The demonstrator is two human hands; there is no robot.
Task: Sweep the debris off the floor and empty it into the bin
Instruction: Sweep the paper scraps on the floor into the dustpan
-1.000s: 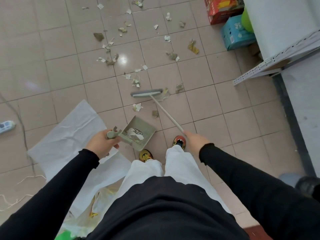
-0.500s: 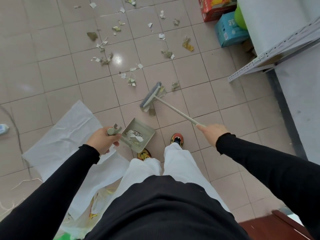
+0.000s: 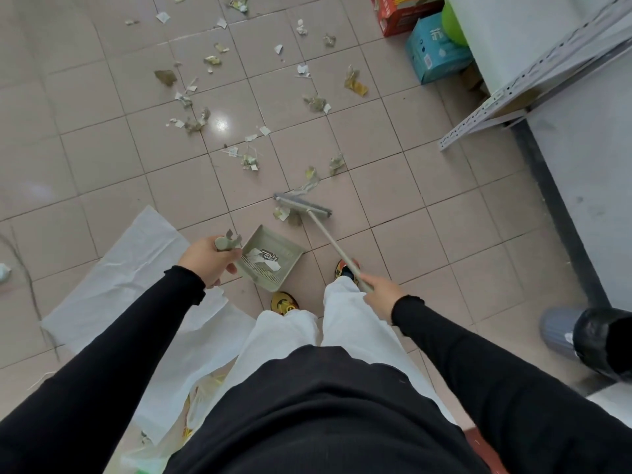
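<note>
My left hand (image 3: 208,260) grips the handle of a grey-green dustpan (image 3: 272,256) held low over the floor in front of my feet; a few paper scraps lie in the pan. My right hand (image 3: 379,294) grips the end of a broom handle (image 3: 333,242). The broom head (image 3: 302,205) sits on the tiles just beyond the pan, with scraps on both sides of it. Torn paper and leaf-like debris (image 3: 248,159) is scattered over the tiled floor ahead. A bin with a black liner (image 3: 605,343) stands at the right edge.
White sacks (image 3: 126,278) lie on the floor to my left. A red box (image 3: 400,13) and a blue box (image 3: 434,53) stand at the back right beside a white counter with a metal rail (image 3: 496,111). A cable (image 3: 24,268) runs along the far left.
The broom head has swung from slanting to lying across the floor, a little to the right. My right hand has drawn back toward my leg. The bin has come into view.
</note>
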